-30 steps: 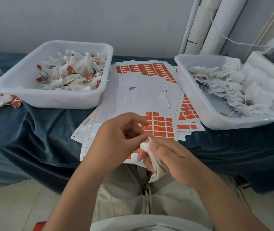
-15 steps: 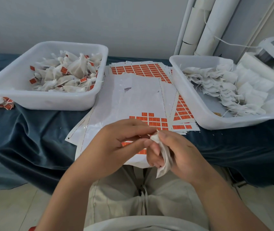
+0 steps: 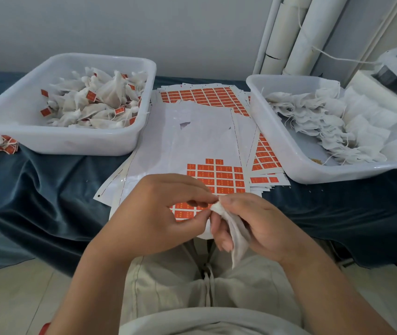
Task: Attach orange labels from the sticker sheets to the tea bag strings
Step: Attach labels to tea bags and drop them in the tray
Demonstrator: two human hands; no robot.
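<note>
My right hand (image 3: 265, 223) curls its grip around the tea bag (image 3: 237, 238) at the bench (image 3: 47, 194) near edge, over my lap; my left hand (image 3: 154, 213) pinches its top. Beyond, sticker sheets (image 3: 216, 175) lie between 2 tubs (image 3: 67, 146).

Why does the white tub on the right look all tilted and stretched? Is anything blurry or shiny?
Head view: the wide-angle lens bends the edges, so the right tub leans and stretches; light is soft, shadows faint; the bare sticker sheet shows a mild sheen; the left hand, right hand and tea bag look sharp enough.
</note>
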